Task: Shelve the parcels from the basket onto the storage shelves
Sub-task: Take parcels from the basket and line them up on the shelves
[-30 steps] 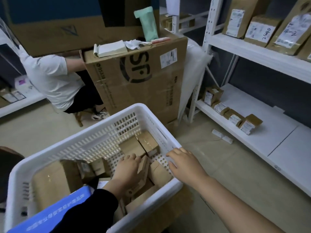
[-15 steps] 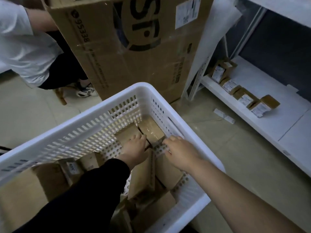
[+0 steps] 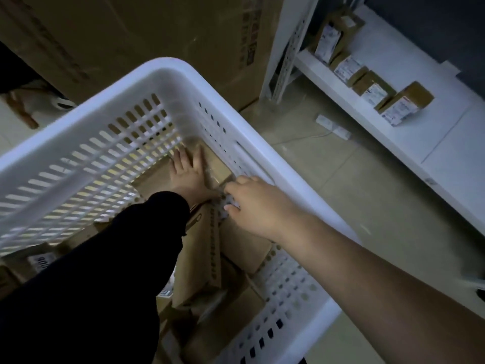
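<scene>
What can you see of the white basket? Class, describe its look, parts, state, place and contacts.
The basket is white plastic, rectangular, with rounded corners and a broad smooth rim. Rows of slots and small holes pierce its walls. Brown cardboard parcels lie inside. Both hands reach in: the left hand lies flat on a parcel at the far corner, the right hand beside it, fingers bent. What it stands on is hidden.

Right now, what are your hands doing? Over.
Left hand flat on corner parcel. Right hand curled at its edge, grip unclear. Basket wall tight beside it.
</scene>
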